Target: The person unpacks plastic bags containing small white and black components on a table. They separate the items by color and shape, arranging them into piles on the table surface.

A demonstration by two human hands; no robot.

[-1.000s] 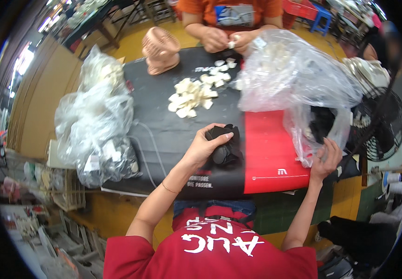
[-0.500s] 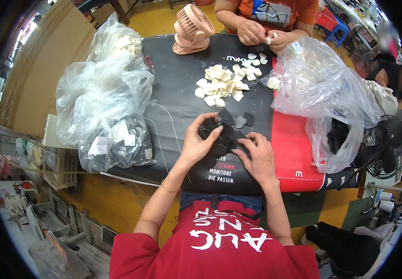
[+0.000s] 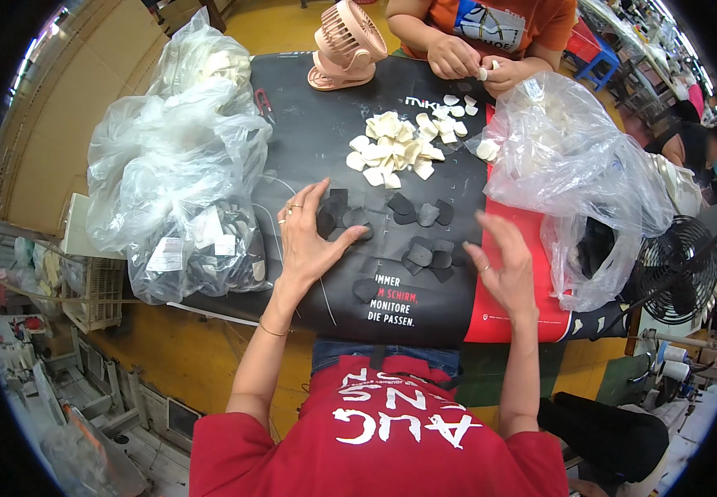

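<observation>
- Dark matting covers the bench (image 3: 292, 124), where black fabric pieces (image 3: 420, 236) are spread between both hands.
- Spread flat, the left hand (image 3: 304, 236) rests its fingers on the leftmost pieces.
- Held open and empty, the right hand (image 3: 503, 265) hovers just right of them.

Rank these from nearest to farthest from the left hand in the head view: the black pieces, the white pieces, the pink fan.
1. Black pieces: under the left hand fingertips.
2. White pieces: mid-table, beyond the hand.
3. Pink fan: at the table's far edge.
</observation>
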